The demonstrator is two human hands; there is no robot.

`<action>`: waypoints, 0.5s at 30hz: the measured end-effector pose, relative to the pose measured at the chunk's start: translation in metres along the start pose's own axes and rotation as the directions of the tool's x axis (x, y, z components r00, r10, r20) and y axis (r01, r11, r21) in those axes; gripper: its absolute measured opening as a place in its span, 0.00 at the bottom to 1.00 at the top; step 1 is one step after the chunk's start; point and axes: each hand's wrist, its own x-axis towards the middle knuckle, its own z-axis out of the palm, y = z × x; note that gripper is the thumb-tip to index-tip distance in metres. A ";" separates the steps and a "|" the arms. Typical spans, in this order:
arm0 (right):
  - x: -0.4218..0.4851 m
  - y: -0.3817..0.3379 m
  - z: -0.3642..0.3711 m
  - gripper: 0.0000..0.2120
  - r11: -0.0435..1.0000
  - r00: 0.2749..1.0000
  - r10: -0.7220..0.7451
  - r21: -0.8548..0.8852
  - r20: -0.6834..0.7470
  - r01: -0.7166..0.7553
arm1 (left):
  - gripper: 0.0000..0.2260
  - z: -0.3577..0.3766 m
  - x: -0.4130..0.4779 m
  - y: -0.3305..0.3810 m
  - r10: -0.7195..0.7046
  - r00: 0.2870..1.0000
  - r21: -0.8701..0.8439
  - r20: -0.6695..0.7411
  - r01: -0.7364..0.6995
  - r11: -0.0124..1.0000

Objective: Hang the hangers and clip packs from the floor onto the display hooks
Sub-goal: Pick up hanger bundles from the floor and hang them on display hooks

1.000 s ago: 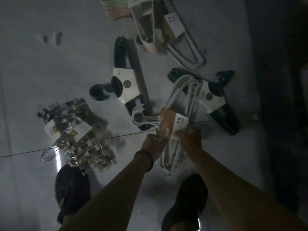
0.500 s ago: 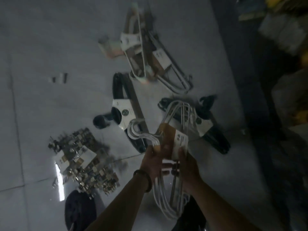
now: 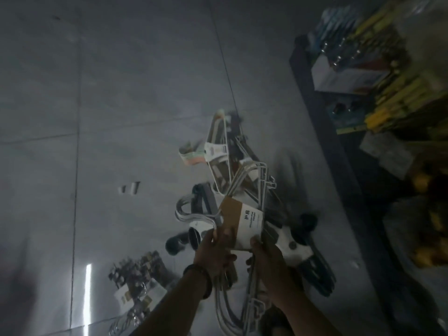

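Observation:
I hold a pack of white hangers, banded with a brown and white card sleeve, lifted above the floor. My left hand grips the sleeve's left side near the hooks. My right hand grips its right side. Under the lifted pack, more hanger packs lie on the grey tiles: a black pack with a white label, a second black pack, and a white and pastel bundle farther off. A heap of clip packs lies at lower left.
A dark display shelf runs along the right, stocked with yellow and boxed goods. A small dark object lies on the tiles to the left. My shoe shows at the bottom edge.
Both hands have raised the white hanger pack off the floor. The view has swung up and right, bringing the stocked shelf into sight.

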 end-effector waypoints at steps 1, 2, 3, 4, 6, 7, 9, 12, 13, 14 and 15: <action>0.019 -0.009 0.001 0.15 1.000 0.999 -0.010 0.003 0.034 0.010 | 0.18 0.000 0.016 0.011 0.014 1.000 0.002 -0.016 -0.014 1.000; 0.042 -0.017 0.002 0.16 1.000 0.998 -0.014 0.018 0.063 0.013 | 0.18 0.001 0.033 0.022 0.028 0.999 -0.002 -0.033 -0.028 1.000; 0.067 -0.025 0.004 0.16 1.000 0.996 -0.016 0.020 0.085 0.015 | 0.17 0.003 0.051 0.033 0.059 0.997 -0.013 -0.040 -0.059 0.998; 0.094 -0.032 0.006 0.16 1.000 0.995 -0.013 -0.004 0.094 0.014 | 0.14 0.005 0.069 0.044 0.094 0.994 -0.005 -0.047 -0.095 0.995; 0.150 -0.047 0.013 0.18 0.996 0.994 -0.015 -0.085 0.111 0.025 | 0.13 0.012 0.110 0.062 0.139 0.988 0.039 -0.073 -0.136 0.990; 0.175 -0.056 0.019 0.18 0.993 0.992 -0.031 -0.111 0.123 0.045 | 0.16 0.014 0.130 0.070 0.152 0.984 0.048 -0.092 -0.148 0.988; 0.228 -0.068 0.030 0.18 0.979 0.986 -0.076 -0.177 0.151 0.103 | 0.18 0.017 0.173 0.083 0.185 0.969 0.068 -0.165 -0.176 0.982; 0.294 -0.086 0.047 0.18 0.911 0.974 -0.150 -0.357 0.172 0.204 | 0.19 0.012 0.232 0.103 0.293 0.909 0.247 -0.298 -0.223 0.943; 0.312 -0.089 0.052 0.18 0.893 0.967 -0.173 -0.385 0.185 0.233 | 0.21 0.008 0.247 0.109 0.304 0.897 0.292 -0.320 -0.212 0.933; 0.327 -0.091 0.057 0.18 0.878 0.962 -0.185 -0.407 0.199 0.253 | 0.23 0.005 0.261 0.114 0.301 0.895 0.336 -0.330 -0.187 0.923; 0.339 -0.091 0.061 0.19 0.860 0.961 -0.177 -0.442 0.214 0.257 | 0.24 0.001 0.274 0.116 0.293 0.897 0.383 -0.331 -0.156 0.911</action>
